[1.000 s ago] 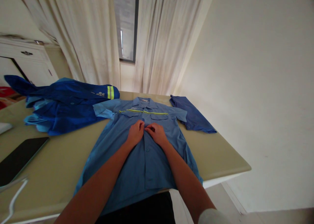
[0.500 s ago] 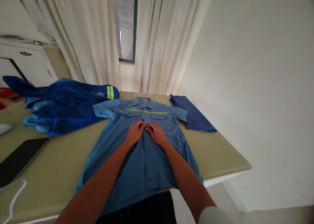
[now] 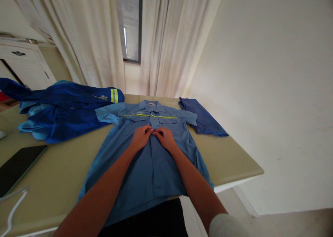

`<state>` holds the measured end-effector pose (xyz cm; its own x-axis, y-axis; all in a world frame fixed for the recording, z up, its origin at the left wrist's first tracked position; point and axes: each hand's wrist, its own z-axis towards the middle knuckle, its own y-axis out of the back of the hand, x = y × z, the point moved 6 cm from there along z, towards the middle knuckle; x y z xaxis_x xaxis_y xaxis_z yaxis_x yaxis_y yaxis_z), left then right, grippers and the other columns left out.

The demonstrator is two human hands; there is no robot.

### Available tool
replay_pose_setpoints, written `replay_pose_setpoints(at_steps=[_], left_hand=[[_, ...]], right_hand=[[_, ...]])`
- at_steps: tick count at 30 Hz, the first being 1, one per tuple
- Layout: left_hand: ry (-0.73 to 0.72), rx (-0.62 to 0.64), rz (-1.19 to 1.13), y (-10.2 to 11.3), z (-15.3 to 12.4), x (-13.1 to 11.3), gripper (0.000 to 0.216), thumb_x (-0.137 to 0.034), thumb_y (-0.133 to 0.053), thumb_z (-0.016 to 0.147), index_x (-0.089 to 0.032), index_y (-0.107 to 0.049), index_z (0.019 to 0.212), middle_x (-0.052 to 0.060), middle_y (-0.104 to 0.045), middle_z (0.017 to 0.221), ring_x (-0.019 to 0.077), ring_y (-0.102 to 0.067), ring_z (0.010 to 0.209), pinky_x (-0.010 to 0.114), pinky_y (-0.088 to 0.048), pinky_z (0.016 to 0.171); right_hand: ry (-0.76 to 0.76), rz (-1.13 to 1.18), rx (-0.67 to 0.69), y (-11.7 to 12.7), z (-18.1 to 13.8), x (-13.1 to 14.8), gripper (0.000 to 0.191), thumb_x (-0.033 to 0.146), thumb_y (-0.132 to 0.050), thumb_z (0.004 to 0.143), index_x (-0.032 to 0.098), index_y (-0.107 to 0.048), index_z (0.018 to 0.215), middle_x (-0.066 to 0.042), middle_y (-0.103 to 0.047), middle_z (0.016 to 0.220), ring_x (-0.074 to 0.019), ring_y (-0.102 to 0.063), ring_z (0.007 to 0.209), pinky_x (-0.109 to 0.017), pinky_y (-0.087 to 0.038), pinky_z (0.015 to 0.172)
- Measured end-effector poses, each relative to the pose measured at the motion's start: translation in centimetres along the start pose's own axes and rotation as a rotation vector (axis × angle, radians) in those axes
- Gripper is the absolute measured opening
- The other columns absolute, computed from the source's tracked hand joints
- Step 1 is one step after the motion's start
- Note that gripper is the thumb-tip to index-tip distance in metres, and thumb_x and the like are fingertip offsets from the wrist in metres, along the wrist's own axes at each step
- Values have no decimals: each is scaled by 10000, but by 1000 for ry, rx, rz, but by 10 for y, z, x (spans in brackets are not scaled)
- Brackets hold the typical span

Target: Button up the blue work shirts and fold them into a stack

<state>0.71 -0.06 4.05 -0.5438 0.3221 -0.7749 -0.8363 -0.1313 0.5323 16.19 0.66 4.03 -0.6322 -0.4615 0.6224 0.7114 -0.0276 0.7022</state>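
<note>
A light blue short-sleeved work shirt (image 3: 153,167) with a yellow stripe across the chest lies flat, front up, on the beige table (image 3: 229,160). Its hem hangs over the near edge. My left hand (image 3: 139,137) and my right hand (image 3: 164,138) meet at the button placket just below the chest pockets. Both hands have their fingers curled and pinch the shirt front at the placket, fingertips almost touching.
A heap of darker blue garments (image 3: 59,110) with a reflective band lies at the table's left. A folded blue cloth (image 3: 203,121) sits at the far right. A dark tablet (image 3: 18,164) and a white hanger (image 3: 13,209) lie near left. Curtains and a wall stand behind.
The hands stay together at the placket with only small finger movement. The camera has tilted slightly, shifting the scene a little left and up.
</note>
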Motion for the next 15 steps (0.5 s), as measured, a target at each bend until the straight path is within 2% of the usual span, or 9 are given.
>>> replay_pose_setpoints(at_steps=[7, 15], left_hand=[[12, 13, -6, -4, -1, 3, 271, -419, -536, 923, -215, -699, 851, 28, -759, 834, 205, -689, 780, 300, -470, 718], [36, -29, -16, -4, -4, -2, 272, -417, -547, 930, -205, -706, 865, 36, -772, 867, 211, -699, 815, 299, -491, 748]], right_hand=[[-45, -20, -43, 4, 0, -4, 196, 367, -741, 916, 187, -776, 846, -34, -753, 847, -156, -655, 753, -251, -457, 739], [-26, -110, 28, 2, 0, 1, 224, 371, -704, 951, 188, -771, 841, -36, -741, 844, -149, -642, 756, -251, -440, 740]])
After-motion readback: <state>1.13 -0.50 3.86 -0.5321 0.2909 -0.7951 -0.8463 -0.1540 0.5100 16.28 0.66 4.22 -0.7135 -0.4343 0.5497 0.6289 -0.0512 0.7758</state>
